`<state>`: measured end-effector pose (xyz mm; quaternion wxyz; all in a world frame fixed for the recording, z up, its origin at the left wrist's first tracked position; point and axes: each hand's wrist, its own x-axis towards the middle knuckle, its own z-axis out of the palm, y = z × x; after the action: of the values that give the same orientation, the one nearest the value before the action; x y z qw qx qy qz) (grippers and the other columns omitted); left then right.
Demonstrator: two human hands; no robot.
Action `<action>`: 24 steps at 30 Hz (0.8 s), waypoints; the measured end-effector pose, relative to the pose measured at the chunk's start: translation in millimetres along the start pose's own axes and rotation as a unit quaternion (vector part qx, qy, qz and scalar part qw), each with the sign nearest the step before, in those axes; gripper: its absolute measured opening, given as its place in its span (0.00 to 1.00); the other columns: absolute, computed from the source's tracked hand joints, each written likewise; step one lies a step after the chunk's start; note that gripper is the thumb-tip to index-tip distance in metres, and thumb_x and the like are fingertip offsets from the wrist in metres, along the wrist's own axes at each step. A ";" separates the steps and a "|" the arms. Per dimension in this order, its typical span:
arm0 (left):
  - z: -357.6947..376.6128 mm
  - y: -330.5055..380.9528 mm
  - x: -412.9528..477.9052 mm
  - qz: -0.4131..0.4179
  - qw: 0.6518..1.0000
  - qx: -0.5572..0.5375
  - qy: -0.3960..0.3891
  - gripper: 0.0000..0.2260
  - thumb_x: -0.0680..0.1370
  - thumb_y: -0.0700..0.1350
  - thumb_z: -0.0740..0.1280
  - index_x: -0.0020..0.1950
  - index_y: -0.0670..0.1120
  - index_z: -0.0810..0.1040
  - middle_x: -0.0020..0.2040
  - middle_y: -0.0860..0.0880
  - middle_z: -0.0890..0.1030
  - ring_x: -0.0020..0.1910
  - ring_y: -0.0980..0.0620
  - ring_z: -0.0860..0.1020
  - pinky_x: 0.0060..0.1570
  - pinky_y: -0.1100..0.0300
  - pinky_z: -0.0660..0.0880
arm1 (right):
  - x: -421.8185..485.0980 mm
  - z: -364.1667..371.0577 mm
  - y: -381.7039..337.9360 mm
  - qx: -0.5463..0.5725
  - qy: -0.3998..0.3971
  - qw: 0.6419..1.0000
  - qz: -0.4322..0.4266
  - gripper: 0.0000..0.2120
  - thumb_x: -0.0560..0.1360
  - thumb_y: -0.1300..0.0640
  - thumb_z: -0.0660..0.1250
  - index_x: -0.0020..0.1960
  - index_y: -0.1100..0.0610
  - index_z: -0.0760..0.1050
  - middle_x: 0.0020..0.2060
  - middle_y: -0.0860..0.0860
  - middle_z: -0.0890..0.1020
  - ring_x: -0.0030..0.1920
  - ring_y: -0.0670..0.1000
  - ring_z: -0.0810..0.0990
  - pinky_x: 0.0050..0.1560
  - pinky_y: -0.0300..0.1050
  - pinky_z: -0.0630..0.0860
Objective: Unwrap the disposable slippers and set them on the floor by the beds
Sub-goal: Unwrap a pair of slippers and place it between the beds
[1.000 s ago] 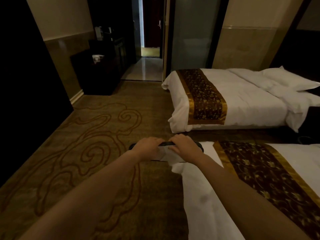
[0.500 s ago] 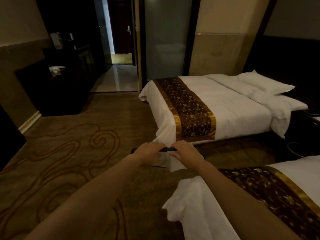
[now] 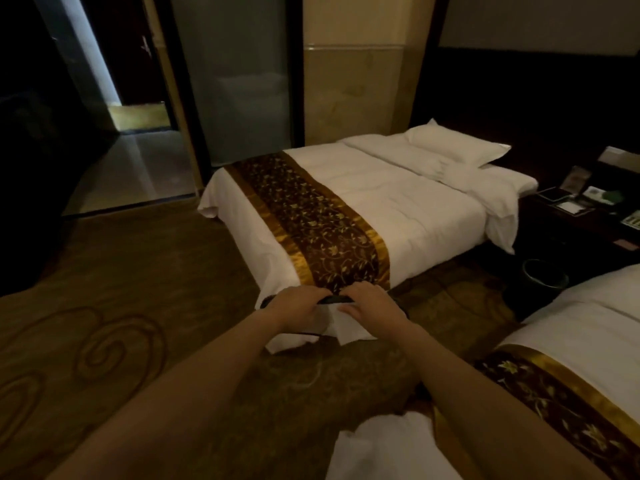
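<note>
A patterned brown carpet [image 3: 138, 271] filled the floor of a dim hotel room. The far bed [image 3: 398, 209] stood at the centre, made up in white, with a brown and gold runner [image 3: 311, 220] across its foot and a white pillow [image 3: 453, 143] at its head. To the right of the far bed, a second bed [image 3: 588, 323] with the same kind of runner showed only in part. Left of the far bed's foot, a frosted glass panel [image 3: 242, 81] and an open doorway [image 3: 138, 109] led to a tiled hallway.

The person's left forearm [image 3: 194, 386] and right forearm [image 3: 467, 375], both bare, reached forward and converged in front of the far bed's foot corner. The left hand [image 3: 298, 310] was palm down, its fingers curled over and gripping the slippers [image 3: 334, 300]. The right hand [image 3: 374, 308] was just beside it, fingers curled over the same dark edge, thumb pointing toward the left hand. The slippers were held in the air between the two hands, at the near corner of the far bed's foot, showing as a thin dark strip. White material hung below the hands; whether it was slipper, wrapper or bed sheet could not be told.

Beside the far bed's head stood a dark nightstand [image 3: 568, 223] with cards and small items, their print too small to read. A dark round bin [image 3: 543, 275] sat on the floor in front of it.
</note>
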<state>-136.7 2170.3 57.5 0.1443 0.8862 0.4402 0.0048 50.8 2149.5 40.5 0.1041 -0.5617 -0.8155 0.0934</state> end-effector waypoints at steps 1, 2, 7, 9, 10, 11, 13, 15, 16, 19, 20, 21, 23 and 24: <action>-3.6 -7.7 21.8 0.011 1.000 0.008 -0.004 0.14 0.77 0.46 0.61 0.62 0.47 0.74 0.56 0.45 0.80 0.53 0.45 0.77 0.51 0.51 0.75 | 15.3 -0.5 13.0 0.005 0.000 1.000 0.011 0.15 0.79 0.49 0.57 0.62 0.54 0.71 0.57 0.52 0.76 0.58 0.53 0.72 0.58 0.47 0.67; -7.1 -15.0 43.2 0.022 1.000 0.015 -0.006 0.13 0.77 0.46 0.61 0.61 0.47 0.74 0.55 0.46 0.80 0.53 0.45 0.78 0.50 0.50 0.76 | 30.2 -1.6 25.5 0.009 0.001 1.000 0.020 0.15 0.79 0.49 0.58 0.63 0.55 0.71 0.57 0.53 0.76 0.58 0.53 0.72 0.58 0.47 0.68; -19.8 -49.1 138.2 0.060 0.998 0.005 -0.026 0.11 0.77 0.46 0.60 0.57 0.47 0.75 0.51 0.46 0.80 0.48 0.46 0.78 0.47 0.49 0.75 | 92.0 -5.6 80.3 0.003 0.004 0.998 0.056 0.15 0.79 0.50 0.57 0.61 0.56 0.72 0.57 0.54 0.77 0.57 0.54 0.73 0.57 0.48 0.68; -19.5 -61.4 179.8 0.082 0.996 0.009 -0.040 0.09 0.77 0.46 0.59 0.55 0.48 0.75 0.50 0.46 0.80 0.47 0.46 0.77 0.42 0.51 0.73 | 114.1 -2.5 104.7 -0.005 0.008 0.997 0.076 0.14 0.79 0.50 0.58 0.61 0.56 0.72 0.56 0.53 0.77 0.57 0.54 0.73 0.56 0.47 0.69; -18.4 -65.9 201.3 0.096 0.994 0.011 -0.043 0.09 0.77 0.46 0.59 0.55 0.48 0.75 0.50 0.46 0.80 0.47 0.46 0.77 0.41 0.53 0.72 | 123.7 -1.1 117.6 -0.001 0.008 0.996 0.093 0.14 0.79 0.51 0.58 0.61 0.56 0.72 0.56 0.54 0.77 0.57 0.54 0.74 0.56 0.47 0.69; -17.4 -69.6 223.8 0.113 0.992 0.011 -0.045 0.08 0.78 0.46 0.59 0.55 0.49 0.74 0.50 0.46 0.80 0.47 0.46 0.77 0.40 0.55 0.70 | 133.3 0.1 131.5 0.004 0.008 0.994 0.111 0.14 0.79 0.52 0.58 0.61 0.55 0.72 0.57 0.54 0.77 0.57 0.54 0.73 0.56 0.47 0.69; -13.6 -74.7 269.9 0.145 0.988 0.017 -0.054 0.09 0.78 0.46 0.59 0.57 0.49 0.74 0.53 0.47 0.80 0.50 0.47 0.77 0.43 0.56 0.71 | 149.6 2.5 158.9 0.004 0.013 0.989 0.146 0.13 0.79 0.53 0.58 0.61 0.55 0.72 0.58 0.53 0.77 0.58 0.55 0.74 0.56 0.48 0.69; -8.3 -76.3 316.4 0.181 0.981 0.016 -0.062 0.12 0.78 0.45 0.59 0.60 0.49 0.74 0.56 0.47 0.80 0.53 0.48 0.77 0.49 0.55 0.73 | 162.1 4.9 185.6 0.005 0.028 0.981 0.191 0.14 0.79 0.52 0.58 0.62 0.55 0.72 0.58 0.53 0.77 0.58 0.54 0.74 0.56 0.47 0.69; -6.4 -76.0 339.5 0.199 0.978 0.015 -0.067 0.12 0.78 0.45 0.59 0.61 0.49 0.74 0.57 0.48 0.80 0.54 0.47 0.77 0.50 0.55 0.74 | 167.5 5.4 198.9 0.004 0.033 0.976 0.215 0.14 0.79 0.51 0.57 0.62 0.54 0.71 0.58 0.53 0.77 0.58 0.54 0.74 0.57 0.48 0.69; -3.5 -70.9 400.2 0.249 0.964 0.021 -0.095 0.14 0.78 0.45 0.59 0.62 0.50 0.74 0.57 0.48 0.80 0.54 0.47 0.78 0.51 0.52 0.76 | 180.6 5.3 234.5 -0.014 0.032 0.961 0.273 0.15 0.79 0.52 0.57 0.63 0.54 0.71 0.59 0.53 0.77 0.59 0.55 0.73 0.58 0.49 0.69; -2.1 -67.6 416.7 0.267 0.958 0.026 -0.104 0.14 0.78 0.45 0.59 0.63 0.51 0.73 0.57 0.49 0.80 0.54 0.47 0.78 0.51 0.51 0.77 | 182.5 4.8 244.2 -0.015 0.030 0.957 0.289 0.15 0.79 0.52 0.57 0.63 0.54 0.71 0.59 0.53 0.77 0.60 0.55 0.73 0.58 0.49 0.69; 0.1 -63.7 431.6 0.282 0.952 0.027 -0.114 0.13 0.78 0.45 0.59 0.62 0.52 0.73 0.56 0.49 0.80 0.53 0.47 0.78 0.50 0.50 0.77 | 183.5 4.3 253.2 -0.013 0.031 0.951 0.306 0.15 0.79 0.52 0.57 0.63 0.54 0.71 0.60 0.53 0.77 0.60 0.55 0.73 0.58 0.49 0.69; 9.0 -54.1 458.9 0.309 0.941 0.024 -0.134 0.13 0.77 0.45 0.59 0.61 0.51 0.74 0.55 0.48 0.80 0.53 0.47 0.79 0.49 0.50 0.77 | 182.4 5.4 271.5 -0.006 0.035 0.940 0.340 0.14 0.79 0.52 0.57 0.62 0.54 0.72 0.59 0.53 0.77 0.59 0.55 0.74 0.57 0.49 0.69; 15.1 -48.5 471.4 0.322 0.935 0.025 -0.146 0.13 0.77 0.44 0.59 0.61 0.51 0.73 0.56 0.48 0.80 0.53 0.46 0.78 0.50 0.51 0.76 | 180.1 6.9 280.4 0.000 0.033 0.934 0.356 0.14 0.79 0.51 0.57 0.61 0.55 0.72 0.58 0.54 0.77 0.59 0.55 0.74 0.56 0.49 0.69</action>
<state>116.3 2562.5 -25.5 0.1757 0.9747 0.1057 -0.0892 237.7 2416.3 -29.9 0.0903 -0.8179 -0.5583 0.1059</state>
